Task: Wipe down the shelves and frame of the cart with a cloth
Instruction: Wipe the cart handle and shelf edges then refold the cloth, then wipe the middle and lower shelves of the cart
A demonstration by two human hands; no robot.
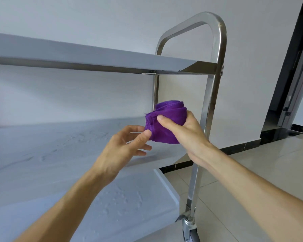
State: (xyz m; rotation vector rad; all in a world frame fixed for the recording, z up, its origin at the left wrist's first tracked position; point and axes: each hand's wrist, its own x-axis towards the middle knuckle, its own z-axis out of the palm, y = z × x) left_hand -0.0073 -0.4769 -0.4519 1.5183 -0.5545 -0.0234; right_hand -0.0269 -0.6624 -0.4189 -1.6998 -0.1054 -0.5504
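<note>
A plain white wall [94, 18] fills the background from nine o'clock round to one. Glossy pale floor tiles [252, 172] spread across four and five o'clock, edged by a dark skirting strip [234, 148] along the wall's foot. At two to three o'clock stands a dark door frame [294, 58], with a small metal hinge [287, 111] low on it.

shiny steel frame [212, 88], soft purple cloth [166, 123]

Right hand [185, 131] grips, left hand [126, 145] apparently pinches, both forearms raised.
</note>
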